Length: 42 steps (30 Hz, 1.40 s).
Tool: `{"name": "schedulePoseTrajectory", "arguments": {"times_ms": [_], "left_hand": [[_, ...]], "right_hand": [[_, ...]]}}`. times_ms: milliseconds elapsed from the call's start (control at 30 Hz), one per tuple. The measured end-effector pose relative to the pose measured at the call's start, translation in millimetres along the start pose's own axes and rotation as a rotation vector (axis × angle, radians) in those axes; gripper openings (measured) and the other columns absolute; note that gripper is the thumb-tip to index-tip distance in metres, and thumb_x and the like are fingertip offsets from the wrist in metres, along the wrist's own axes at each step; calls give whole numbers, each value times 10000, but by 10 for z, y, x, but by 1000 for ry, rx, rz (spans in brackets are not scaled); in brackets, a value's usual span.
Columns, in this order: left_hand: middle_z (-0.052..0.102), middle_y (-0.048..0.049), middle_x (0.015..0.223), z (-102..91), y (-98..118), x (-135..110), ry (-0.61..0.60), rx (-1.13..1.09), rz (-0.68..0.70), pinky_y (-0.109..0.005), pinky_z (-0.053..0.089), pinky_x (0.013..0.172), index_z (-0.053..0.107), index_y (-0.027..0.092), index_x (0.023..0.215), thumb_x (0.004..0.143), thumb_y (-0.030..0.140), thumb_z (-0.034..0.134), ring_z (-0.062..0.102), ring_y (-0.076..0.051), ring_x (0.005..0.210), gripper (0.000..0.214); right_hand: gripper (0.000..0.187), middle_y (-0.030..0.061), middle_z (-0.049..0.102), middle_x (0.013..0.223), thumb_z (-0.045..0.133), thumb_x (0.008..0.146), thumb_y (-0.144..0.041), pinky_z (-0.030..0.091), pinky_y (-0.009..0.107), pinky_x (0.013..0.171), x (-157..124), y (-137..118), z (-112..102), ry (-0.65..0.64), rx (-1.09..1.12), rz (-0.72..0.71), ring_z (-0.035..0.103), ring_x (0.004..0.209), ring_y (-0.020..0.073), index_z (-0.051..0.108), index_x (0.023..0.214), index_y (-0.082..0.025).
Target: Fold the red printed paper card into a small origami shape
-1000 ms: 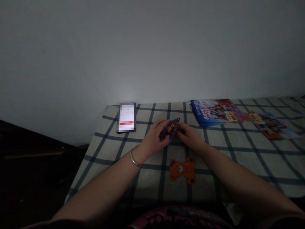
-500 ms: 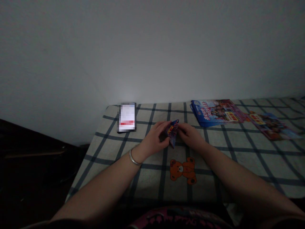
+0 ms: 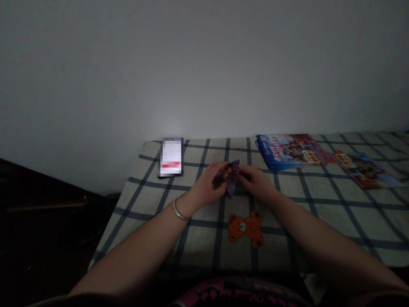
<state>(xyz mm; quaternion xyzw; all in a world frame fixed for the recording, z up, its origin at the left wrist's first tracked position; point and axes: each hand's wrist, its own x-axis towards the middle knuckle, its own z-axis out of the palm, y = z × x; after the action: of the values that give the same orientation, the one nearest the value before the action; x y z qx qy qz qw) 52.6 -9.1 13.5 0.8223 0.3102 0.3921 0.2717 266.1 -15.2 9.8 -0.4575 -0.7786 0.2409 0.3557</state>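
Observation:
A small folded piece of printed paper (image 3: 230, 175), blue and purple with a yellow patch, stands between my two hands above the tablecloth. My left hand (image 3: 211, 181) grips its left side, thumb at the near edge and fingers curled behind. On the other side my right hand (image 3: 255, 181) pinches the paper's right edge; some of its fingertips are hidden. Just below the hands an orange teddy bear picture (image 3: 245, 229) shows on the cloth.
A phone (image 3: 171, 157) with a lit, blurred screen lies at the back left. Colourful printed flyers (image 3: 290, 149) are stacked at the back right, with another flyer (image 3: 367, 168) beside them. The checked tablecloth (image 3: 153, 194) meets a pale wall (image 3: 204, 68) behind.
The paper's right part has shifted and bent slightly between my fingers. Both hands stay in nearly the same place, still holding it.

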Motion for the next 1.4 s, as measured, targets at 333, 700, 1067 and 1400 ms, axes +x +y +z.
{"name": "schedulePoseTrajectory", "arguments": {"times_ms": [333, 700, 1067, 1400], "left_hand": [[550, -83, 1341, -34, -47, 6, -57, 27, 30, -490, 442, 1068, 444, 255, 1377, 777, 84, 502, 527, -241, 1236, 627], [574, -76, 1314, -69, -80, -2, -102, 84, 37, -477, 434, 1075, 472, 204, 1352, 805, 62, 458, 539, -247, 1226, 565], [598, -64, 1271, -107, -77, 1, -158, 133, 136, -455, 466, 1047, 529, 224, 1277, 780, 10, 462, 544, -202, 1208, 545], [578, -46, 1326, -121, -92, -15, -238, 204, 170, -451, 443, 1072, 531, 241, 1294, 820, 34, 487, 498, -196, 1265, 519]], "right_hand": [[258, 52, 742, 1007, 543, 886, -234, 500, 408, 860, -8, 70, -33, 31, -31, 26, 654, 954, 239, 719, 1074, -241], [196, 62, 735, 940, 569, 890, -215, 495, 414, 859, -5, 115, -68, 43, -137, -45, 651, 917, 240, 725, 1008, -233], [246, 50, 742, 966, 588, 829, -119, 476, 431, 909, 23, 139, -95, 29, -203, -78, 653, 957, 235, 734, 986, -239], [247, 83, 736, 1034, 590, 821, -123, 460, 448, 940, 15, 196, -95, 11, -260, -89, 644, 1009, 248, 735, 1004, -202]]}}
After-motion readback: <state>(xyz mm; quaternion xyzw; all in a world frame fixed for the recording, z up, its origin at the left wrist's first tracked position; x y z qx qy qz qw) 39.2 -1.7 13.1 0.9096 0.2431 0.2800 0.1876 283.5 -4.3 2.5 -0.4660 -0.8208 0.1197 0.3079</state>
